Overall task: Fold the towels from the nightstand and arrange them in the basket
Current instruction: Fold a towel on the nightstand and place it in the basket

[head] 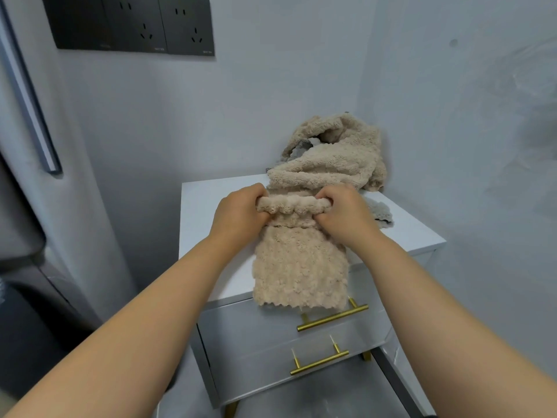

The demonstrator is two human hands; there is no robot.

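A beige fluffy towel [298, 267] lies on the white nightstand [208, 212], its near end hanging over the front edge. My left hand [238, 215] and my right hand [346, 215] each grip one end of a rolled fold across the towel's middle. Behind them a heap of beige towels [334, 155] is piled at the back of the nightstand, with a bit of grey cloth [301, 147] showing inside it. A pale grey-beige towel [379, 212] peeks out to the right of my right hand. No basket is in view.
The nightstand stands in a corner of pale walls and has two drawers with gold bar handles [331, 318]. Dark wall sockets [132, 24] sit high on the left. A dark grey piece of furniture [27, 312] fills the lower left.
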